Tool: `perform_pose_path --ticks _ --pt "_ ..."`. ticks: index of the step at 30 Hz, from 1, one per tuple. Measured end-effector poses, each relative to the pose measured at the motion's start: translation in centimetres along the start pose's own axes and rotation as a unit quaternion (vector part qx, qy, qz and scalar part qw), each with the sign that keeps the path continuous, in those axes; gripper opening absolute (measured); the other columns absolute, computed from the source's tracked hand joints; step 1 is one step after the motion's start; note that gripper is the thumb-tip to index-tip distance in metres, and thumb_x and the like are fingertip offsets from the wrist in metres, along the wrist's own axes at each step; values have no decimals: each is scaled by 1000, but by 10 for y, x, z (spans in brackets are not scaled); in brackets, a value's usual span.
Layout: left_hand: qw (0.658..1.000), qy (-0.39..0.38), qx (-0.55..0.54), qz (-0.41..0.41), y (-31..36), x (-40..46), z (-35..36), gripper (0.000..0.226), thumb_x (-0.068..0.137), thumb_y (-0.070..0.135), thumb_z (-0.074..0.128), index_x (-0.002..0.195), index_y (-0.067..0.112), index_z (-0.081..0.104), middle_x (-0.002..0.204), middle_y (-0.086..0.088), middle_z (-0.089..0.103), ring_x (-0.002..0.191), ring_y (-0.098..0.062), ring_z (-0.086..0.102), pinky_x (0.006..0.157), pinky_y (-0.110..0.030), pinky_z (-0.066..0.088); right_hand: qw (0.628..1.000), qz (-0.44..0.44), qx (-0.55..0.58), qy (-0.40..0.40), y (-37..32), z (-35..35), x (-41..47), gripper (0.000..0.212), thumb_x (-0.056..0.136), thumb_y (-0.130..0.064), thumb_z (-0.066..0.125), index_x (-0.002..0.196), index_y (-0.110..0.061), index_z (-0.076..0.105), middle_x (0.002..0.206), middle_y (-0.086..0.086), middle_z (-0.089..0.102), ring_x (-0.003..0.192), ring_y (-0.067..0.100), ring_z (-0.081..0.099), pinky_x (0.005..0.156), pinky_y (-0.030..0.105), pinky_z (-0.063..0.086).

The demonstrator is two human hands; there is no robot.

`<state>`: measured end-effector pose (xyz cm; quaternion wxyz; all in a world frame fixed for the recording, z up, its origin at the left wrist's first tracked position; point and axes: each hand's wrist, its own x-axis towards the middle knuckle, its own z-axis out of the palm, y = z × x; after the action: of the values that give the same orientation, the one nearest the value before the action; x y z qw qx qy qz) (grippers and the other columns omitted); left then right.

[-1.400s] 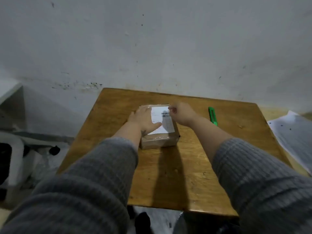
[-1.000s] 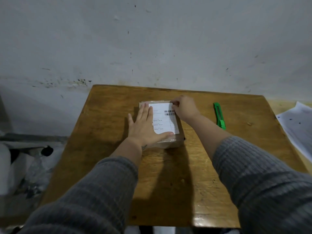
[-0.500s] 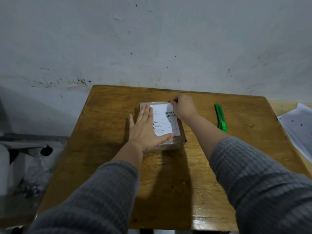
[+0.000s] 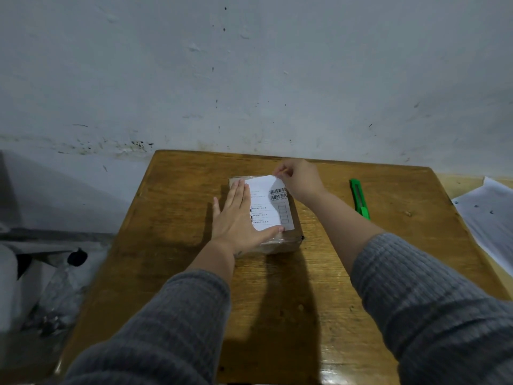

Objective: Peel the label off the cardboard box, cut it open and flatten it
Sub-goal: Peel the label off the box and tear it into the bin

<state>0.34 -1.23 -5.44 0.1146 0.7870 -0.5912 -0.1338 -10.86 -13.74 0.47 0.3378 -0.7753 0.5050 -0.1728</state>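
Two hands (image 4: 238,218) (image 4: 298,179) work the label (image 4: 268,207), long axis running away.

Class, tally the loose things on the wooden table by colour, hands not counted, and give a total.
Brown: 1, the taped cardboard box
White: 1, the printed paper label on the box
Green: 1, the plastic utility knife
Total: 3

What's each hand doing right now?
Left hand: open, flat on the box.
Right hand: pinched shut on the label, at its far corner.
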Motion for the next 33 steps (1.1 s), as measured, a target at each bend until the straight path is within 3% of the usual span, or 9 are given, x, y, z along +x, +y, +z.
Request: perform_pose_path --ticks 3,7,14,20,23,25,28,30,33 --pt "1000 2 4 -1 0 0 0 125 63 92 35 151 14 -11 160 2 -17 144 -11 -20 117 -55 -3 1000 1 -22 -22 1 5 -2 8 84 -20 68 90 -15 68 79 -3 62 70 9 55 56 19 42" --pt "1000 2 4 -3 1 -1 0 124 65 90 38 150 14 -12 159 1 -17 144 -11 -20 117 -54 -3 999 17 -34 -15 6 8 1 10 82 -20 70 92 -19 71 95 3 68 85 18 62 70 33 54" --pt "1000 4 -18 -2 -1 0 1 127 63 90 42 151 15 -12 159 1 -17 144 -10 -20 117 -54 -4 983 -28 -179 33 2 5 -2 15 85 -40 62 91 -30 72 111 -1 52 114 21 37 93 38 34" --pt "999 5 -40 5 -1 0 2 125 65 86 48 151 17 -10 160 4 -15 145 -9 -17 118 -51 -4 988 -27 -150 -26 -9 5 -10 22 92 -30 52 98 -21 71 102 -1 71 105 20 58 99 37 34" --pt "999 -9 -38 23 0 -1 1 128 61 88 48 151 18 -10 160 6 -15 144 -7 -16 118 -51 -5 993 19 -105 -42 -6 1 -12 20 90 -26 53 74 -22 65 78 -2 66 88 22 60 91 42 46" --pt "999 -16 -41 28 1 0 0 131 59 90 48 151 19 -11 160 7 -15 144 -5 -16 118 -50 -4 997 45 -51 -42 -5 -4 -12 26 87 -20 51 62 -17 57 66 -3 57 76 21 55 79 37 46" --pt "999 -20 -42 29 1 0 -1 131 59 89 50 151 18 -12 160 5 -14 145 -7 -14 119 -49 -3 996 56 -38 -60 -3 -13 -14 23 87 -18 51 72 -8 65 74 -5 60 77 19 55 78 35 48" --pt "999 -22 -25 31 2 0 -2 131 60 88 49 151 17 -13 160 3 -14 145 -9 -14 118 -49 -4 996 54 -47 -58 3 -14 -15 18 87 -23 57 72 -18 67 81 -9 65 81 15 59 88 44 50" --pt "999 -15 2 30 3 -4 -5 127 63 89 43 151 16 -12 160 1 -13 146 -10 -13 118 -50 -8 998 32 -38 -36 6 -11 -19 11 89 -20 58 81 -27 63 77 -11 62 80 15 62 82 39 52"
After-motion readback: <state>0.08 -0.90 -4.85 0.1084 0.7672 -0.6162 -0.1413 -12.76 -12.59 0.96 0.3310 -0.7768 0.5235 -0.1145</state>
